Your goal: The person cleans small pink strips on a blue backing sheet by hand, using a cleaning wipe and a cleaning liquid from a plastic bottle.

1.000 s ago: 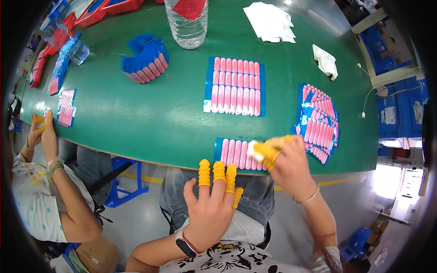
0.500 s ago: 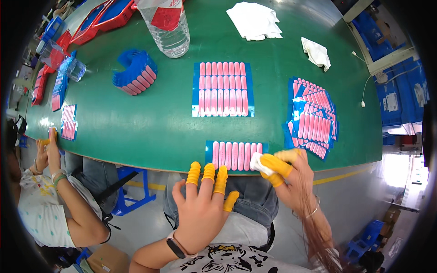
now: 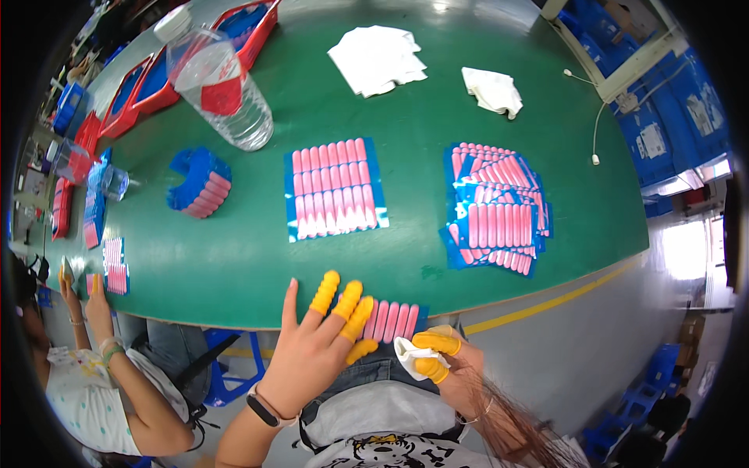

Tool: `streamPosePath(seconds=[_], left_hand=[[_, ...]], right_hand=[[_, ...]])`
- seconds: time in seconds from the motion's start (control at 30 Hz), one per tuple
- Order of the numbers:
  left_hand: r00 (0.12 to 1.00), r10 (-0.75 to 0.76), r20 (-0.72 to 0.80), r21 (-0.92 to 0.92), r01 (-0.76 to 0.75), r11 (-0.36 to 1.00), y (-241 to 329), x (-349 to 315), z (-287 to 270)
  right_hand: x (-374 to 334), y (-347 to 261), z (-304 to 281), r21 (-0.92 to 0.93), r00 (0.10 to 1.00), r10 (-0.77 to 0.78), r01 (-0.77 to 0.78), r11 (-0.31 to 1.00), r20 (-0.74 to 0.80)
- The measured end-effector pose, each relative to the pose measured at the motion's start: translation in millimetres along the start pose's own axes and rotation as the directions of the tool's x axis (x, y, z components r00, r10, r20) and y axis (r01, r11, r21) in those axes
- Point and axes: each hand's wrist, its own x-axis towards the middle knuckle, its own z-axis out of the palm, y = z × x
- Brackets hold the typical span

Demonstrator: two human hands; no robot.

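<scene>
The green table (image 3: 218, 265) bears a three-row pink-and-blue panel (image 3: 334, 187); right of that panel lies a loose pile of similar sheets (image 3: 499, 225), and on its near side, at the table's edge, a one-row sheet (image 3: 396, 320). Left of the panel sits a curled blue-and-pink stack (image 3: 208, 195); beyond the panel, white cloths (image 3: 378, 61).

Clear bottle (image 3: 236, 109) with white cap and red label stands on left part of green table (image 3: 234, 269). Red trays (image 3: 166, 96) beside and beyond it. Second bottle (image 3: 80, 164) (red label too) farther left. Co-worker (image 3: 101, 409) in white top with green dots sits at left. Blue stool (image 3: 257, 357) below table edge. White cable (image 3: 601, 117) at right, near pale frame (image 3: 640, 58) and blue boxes (image 3: 677, 97). Yellow line (image 3: 546, 300) crosses grey floor (image 3: 562, 359).
</scene>
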Motion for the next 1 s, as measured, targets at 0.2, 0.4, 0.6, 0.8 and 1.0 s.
streamPosePath(seconds=[0.2,0.4,0.6,0.8,1.0], left_hand=[[0.993,0.101,-0.061,-0.029,-0.103,0.994,0,9,4],[0.982,0.128,-0.138,-0.121,-0.145,0.982,21,54,3],[0.938,0.196,-0.287,-0.128,-0.240,0.962,49,146,22],[0.958,0.068,-0.279,-0.131,-0.109,0.985,41,147,15],[0.920,-0.291,-0.263,0.124,0.332,0.935,-20,58,13]], right_hand=[[17,0,7,0.159,0.987,-0.141,0.151,0.976,-0.077],[40,-21,-20,-0.283,0.882,-0.418,0.353,0.892,-0.217],[72,-53,-76,-0.208,0.671,-0.476,0.443,0.872,-0.568],[45,-45,-96,-0.182,0.600,-0.469,0.476,0.860,-0.648],[31,-11,-81,-0.141,0.626,-0.373,0.389,0.910,-0.685]])
